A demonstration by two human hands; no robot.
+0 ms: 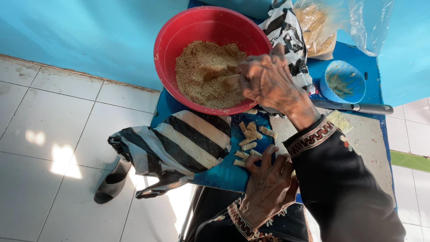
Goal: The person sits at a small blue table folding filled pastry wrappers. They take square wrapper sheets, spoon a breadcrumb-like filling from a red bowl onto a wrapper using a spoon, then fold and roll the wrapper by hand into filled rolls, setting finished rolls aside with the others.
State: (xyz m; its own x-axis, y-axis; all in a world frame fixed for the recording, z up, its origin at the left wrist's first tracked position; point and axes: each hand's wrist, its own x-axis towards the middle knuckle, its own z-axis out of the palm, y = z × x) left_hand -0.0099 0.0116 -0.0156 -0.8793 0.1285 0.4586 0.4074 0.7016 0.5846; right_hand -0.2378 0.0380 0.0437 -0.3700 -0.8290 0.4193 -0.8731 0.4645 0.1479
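A red bowl (179, 36) holding brown crumbs (201, 71) stands on a blue table (219, 175). My right hand (268, 83) reaches over the bowl's near rim, its fingers closed on a pale rounded piece (230, 82) lying in the crumbs. Several small pale dough rolls (251, 139) lie on the table just in front of the bowl. Beside the nearest rolls rests my left hand (268, 188), flat on the table with fingers spread and nothing in it. Both arms wear black sleeves with patterned cuffs.
A black-and-white striped plastic bag (179, 143) lies left of the rolls. A small blue bowl (344, 81) with batter, a knife (354, 106) and a clear bag of crumbs (318, 27) sit at the right. A dark sandal (112, 181) lies on the white tiled floor.
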